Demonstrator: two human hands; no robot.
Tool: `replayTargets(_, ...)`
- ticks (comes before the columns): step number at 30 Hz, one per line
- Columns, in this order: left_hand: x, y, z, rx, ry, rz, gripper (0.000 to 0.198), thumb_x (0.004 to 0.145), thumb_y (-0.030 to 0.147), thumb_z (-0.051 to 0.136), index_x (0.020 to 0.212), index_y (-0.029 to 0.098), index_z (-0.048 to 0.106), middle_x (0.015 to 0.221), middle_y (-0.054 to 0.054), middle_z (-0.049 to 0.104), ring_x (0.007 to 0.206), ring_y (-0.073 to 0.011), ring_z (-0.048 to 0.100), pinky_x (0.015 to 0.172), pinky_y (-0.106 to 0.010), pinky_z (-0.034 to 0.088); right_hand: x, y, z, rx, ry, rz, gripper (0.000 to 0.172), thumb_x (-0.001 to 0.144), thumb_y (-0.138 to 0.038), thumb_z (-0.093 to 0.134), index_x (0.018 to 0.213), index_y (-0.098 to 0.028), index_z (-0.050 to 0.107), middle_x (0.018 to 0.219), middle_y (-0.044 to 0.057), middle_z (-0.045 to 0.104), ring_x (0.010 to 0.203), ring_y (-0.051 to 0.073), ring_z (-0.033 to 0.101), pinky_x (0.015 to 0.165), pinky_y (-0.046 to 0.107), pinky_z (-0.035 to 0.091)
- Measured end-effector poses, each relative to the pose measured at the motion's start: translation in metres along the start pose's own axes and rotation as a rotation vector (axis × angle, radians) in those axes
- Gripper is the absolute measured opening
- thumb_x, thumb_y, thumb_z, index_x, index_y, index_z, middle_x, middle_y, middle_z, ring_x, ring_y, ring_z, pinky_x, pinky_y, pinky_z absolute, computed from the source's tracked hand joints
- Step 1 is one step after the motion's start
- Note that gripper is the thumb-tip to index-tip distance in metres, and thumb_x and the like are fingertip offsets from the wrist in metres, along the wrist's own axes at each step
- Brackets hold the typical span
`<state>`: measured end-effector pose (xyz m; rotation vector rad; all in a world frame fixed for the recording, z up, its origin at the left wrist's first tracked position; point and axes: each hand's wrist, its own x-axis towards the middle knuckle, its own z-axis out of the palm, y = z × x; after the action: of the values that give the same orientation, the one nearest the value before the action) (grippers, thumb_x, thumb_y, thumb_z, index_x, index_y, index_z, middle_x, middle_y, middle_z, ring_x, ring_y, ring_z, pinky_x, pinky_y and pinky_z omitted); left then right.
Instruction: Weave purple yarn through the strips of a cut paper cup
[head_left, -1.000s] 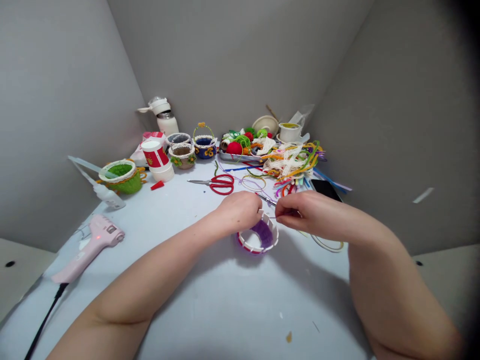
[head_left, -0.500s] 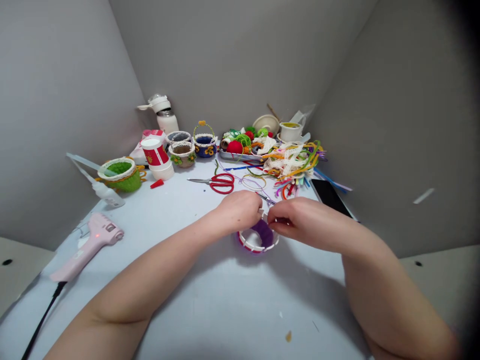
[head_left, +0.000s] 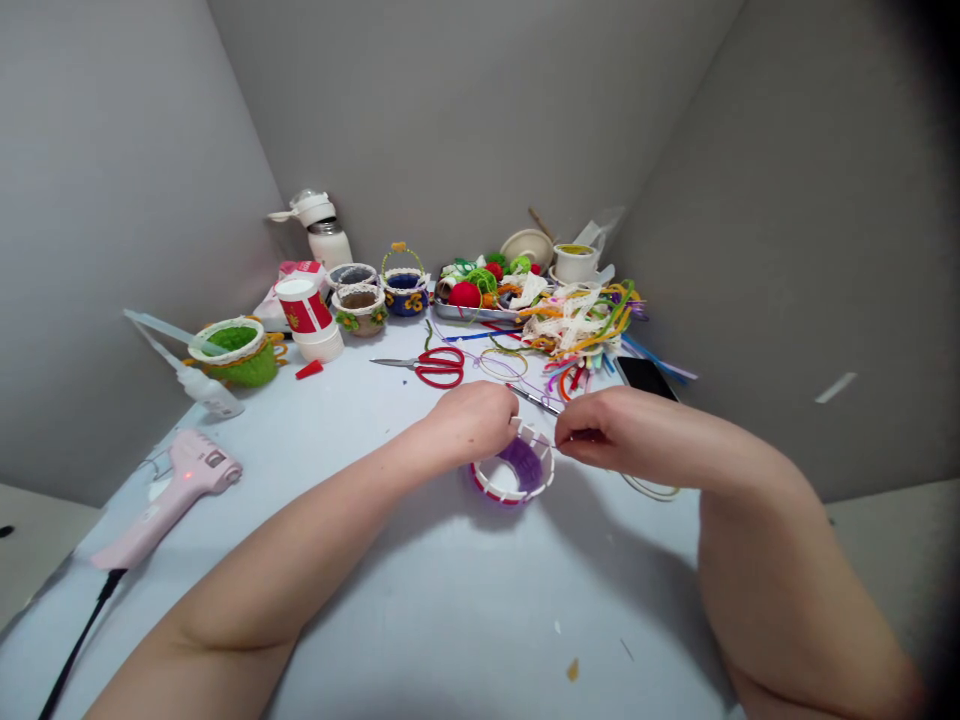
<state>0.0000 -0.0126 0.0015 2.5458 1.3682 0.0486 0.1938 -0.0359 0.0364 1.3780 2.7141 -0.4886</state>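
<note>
A small paper cup [head_left: 529, 464], its wall cut into white strips with purple yarn woven round it, stands on the table below my hands. My left hand [head_left: 480, 418] is closed on the cup's far left rim; its fingertips are partly hidden. To the right of the rim, my right hand [head_left: 611, 428] pinches a thin strand of purple yarn [head_left: 544, 444] that runs taut back to the cup. Just behind the cup lies a slim metal pen-like tool [head_left: 534, 399]. A pale loop of cord [head_left: 651, 490] shows under my right wrist.
Red-handled scissors [head_left: 439, 367] lie behind my left hand. A pink glue gun [head_left: 169, 495] with a black cord rests at left. Several small decorated baskets [head_left: 361, 312], a red-and-white cup [head_left: 306, 315], a yarn tray [head_left: 480, 313], lace and pipe cleaners [head_left: 577, 325] and a phone [head_left: 645, 377] line the back.
My right hand has moved right, away from the cup's rim, drawing the purple yarn out. My left hand stays at the rim. The view has shifted slightly.
</note>
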Motion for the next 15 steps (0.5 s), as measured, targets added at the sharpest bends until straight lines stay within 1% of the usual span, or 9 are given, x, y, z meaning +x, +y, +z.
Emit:
replayTargets(3, 0.000, 0.000, -0.001, 0.005, 0.000, 0.006, 0.024, 0.079, 0.027, 0.045, 0.078, 0.019, 0.067, 0.081, -0.007, 0.069, 0.075, -0.0196, 0.061, 0.061, -0.027, 0.043, 0.001, -0.001, 0.000, -0.011, -0.056, -0.043, 0.019, 0.080, -0.022, 0.049, 0.070, -0.021, 0.066, 0.061, -0.001, 0.060, 0.053, 0.010, 0.045, 0.050, 0.022, 0.027)
replayTargets(6, 0.000, 0.000, -0.003, 0.008, -0.012, 0.008, 0.024, 0.079, 0.027, 0.045, 0.078, 0.019, 0.067, 0.082, -0.007, 0.069, 0.075, -0.0192, 0.061, 0.060, -0.027, 0.043, 0.003, 0.002, 0.005, -0.018, -0.069, -0.008, 0.019, 0.079, -0.022, 0.049, 0.069, -0.020, 0.066, 0.062, 0.000, 0.061, 0.053, 0.011, 0.045, 0.049, 0.022, 0.027)
replayTargets(10, -0.003, 0.000, -0.008, 0.016, -0.063, 0.032, 0.024, 0.078, 0.025, 0.045, 0.078, 0.019, 0.069, 0.081, -0.008, 0.069, 0.074, -0.0186, 0.061, 0.062, -0.026, 0.043, 0.008, 0.008, 0.025, 0.033, -0.082, 0.061, 0.019, 0.078, -0.022, 0.049, 0.068, -0.019, 0.065, 0.063, 0.002, 0.063, 0.054, 0.012, 0.047, 0.051, 0.022, 0.030)
replayTargets(12, -0.006, 0.001, -0.012, 0.022, -0.099, 0.051, 0.025, 0.078, 0.024, 0.045, 0.077, 0.018, 0.069, 0.079, -0.008, 0.069, 0.072, -0.0183, 0.061, 0.060, -0.026, 0.042, 0.009, 0.009, 0.038, 0.114, -0.056, 0.072, 0.017, 0.078, -0.020, 0.049, 0.070, -0.018, 0.064, 0.067, 0.002, 0.066, 0.057, 0.013, 0.050, 0.053, 0.022, 0.032)
replayTargets(15, -0.010, 0.002, -0.019, 0.036, -0.144, 0.061, 0.024, 0.077, 0.022, 0.046, 0.078, 0.017, 0.070, 0.077, -0.009, 0.069, 0.067, -0.0175, 0.060, 0.058, -0.026, 0.041, 0.010, 0.006, 0.057, 0.236, 0.044, 0.098, 0.018, 0.078, -0.017, 0.046, 0.076, -0.018, 0.064, 0.072, 0.003, 0.068, 0.062, 0.015, 0.054, 0.056, 0.022, 0.034)
